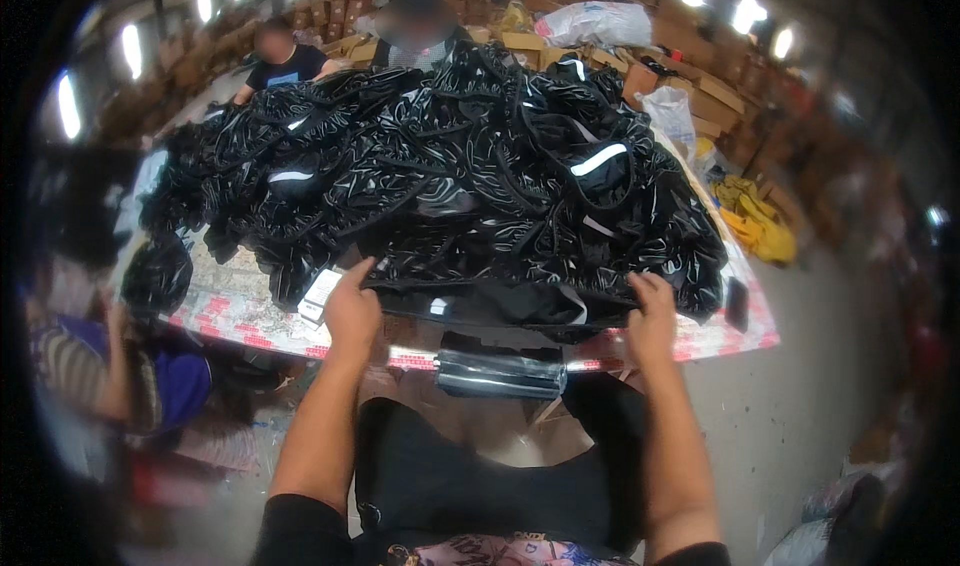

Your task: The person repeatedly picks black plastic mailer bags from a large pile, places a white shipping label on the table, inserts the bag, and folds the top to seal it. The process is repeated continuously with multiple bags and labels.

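A shiny black fabric piece (480,304) with a dark hem lies stretched along the near side of a big heap of the same material. My left hand (352,311) grips its left end, the index finger reaching forward over the fabric. Beside that hand is a white printed tag (320,294). At the right end, my right hand (650,321) has its fingers bent over the hem; its fingertips are partly lost against the black fabric. Between my forearms, a folded dark glossy bundle (500,366) sits at the table's near edge.
The black heap (440,156), with several whitish strips, covers most of the table (715,341). Two people are beyond it, and another person's arm (115,366) shows at left. Cardboard boxes (715,96), a white sack (600,24) and yellow cloth (755,221) lie behind and right.
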### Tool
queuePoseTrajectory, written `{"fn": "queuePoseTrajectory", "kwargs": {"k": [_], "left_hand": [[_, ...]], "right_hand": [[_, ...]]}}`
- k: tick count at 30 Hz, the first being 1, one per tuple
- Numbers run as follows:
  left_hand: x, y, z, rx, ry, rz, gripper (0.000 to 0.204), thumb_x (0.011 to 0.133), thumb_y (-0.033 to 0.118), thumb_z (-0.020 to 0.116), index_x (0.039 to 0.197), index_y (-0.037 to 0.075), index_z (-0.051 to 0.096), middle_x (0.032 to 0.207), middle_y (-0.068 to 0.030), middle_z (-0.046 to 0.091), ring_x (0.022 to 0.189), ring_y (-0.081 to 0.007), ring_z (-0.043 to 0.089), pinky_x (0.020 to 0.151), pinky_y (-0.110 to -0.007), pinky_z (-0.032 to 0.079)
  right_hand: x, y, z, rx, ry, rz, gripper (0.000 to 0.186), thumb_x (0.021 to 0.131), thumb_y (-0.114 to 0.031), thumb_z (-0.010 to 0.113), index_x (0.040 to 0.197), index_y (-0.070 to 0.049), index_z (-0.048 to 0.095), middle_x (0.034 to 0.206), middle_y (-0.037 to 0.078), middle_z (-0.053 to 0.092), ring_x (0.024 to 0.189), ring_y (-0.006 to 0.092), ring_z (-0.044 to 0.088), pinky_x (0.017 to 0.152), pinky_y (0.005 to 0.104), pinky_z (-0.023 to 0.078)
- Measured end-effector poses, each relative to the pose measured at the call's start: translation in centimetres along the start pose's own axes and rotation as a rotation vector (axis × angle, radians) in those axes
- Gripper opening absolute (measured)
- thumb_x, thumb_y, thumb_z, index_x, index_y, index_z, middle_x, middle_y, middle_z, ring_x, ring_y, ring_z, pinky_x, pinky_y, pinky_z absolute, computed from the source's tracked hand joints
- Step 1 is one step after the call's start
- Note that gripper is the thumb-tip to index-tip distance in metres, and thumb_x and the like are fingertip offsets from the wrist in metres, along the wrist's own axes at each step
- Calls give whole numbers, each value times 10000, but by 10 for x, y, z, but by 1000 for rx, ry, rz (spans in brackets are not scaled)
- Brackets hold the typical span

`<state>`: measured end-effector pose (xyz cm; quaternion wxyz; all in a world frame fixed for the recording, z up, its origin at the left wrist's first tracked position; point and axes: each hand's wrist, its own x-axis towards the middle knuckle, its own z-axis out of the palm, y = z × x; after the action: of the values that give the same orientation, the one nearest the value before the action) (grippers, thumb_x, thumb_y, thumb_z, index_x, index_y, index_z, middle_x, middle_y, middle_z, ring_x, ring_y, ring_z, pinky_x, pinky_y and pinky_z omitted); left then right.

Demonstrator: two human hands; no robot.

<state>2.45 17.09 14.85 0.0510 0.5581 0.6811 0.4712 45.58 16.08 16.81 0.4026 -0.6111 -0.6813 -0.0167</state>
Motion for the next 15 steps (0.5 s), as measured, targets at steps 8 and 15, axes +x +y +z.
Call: {"fn": "queuePoseTrajectory", "kwargs": {"k": [8, 15], "left_hand": [[-43, 36, 28, -138, -219, 108, 507, 788, 10, 541, 1277, 73, 661, 1237, -183, 653, 1149, -362, 618, 1014, -393, 480], [-58, 41, 45, -234, -369, 20, 356, 854, 123, 635, 1189, 11, 682, 1200, -200, 670, 1109, -353, 644, 966, -380, 503]], "right_hand": [[-20, -43, -8, -99, 73, -70, 611, 722, 77, 623, 1319, -48, 575, 1313, 211, 549, 1226, 395, 524, 1076, 461, 409], [-64, -73, 43, 162, -360, -424, 285, 837, -105, 670, 1107, -12, 668, 1005, 170, 700, 959, 348, 657, 865, 460, 507]]}}
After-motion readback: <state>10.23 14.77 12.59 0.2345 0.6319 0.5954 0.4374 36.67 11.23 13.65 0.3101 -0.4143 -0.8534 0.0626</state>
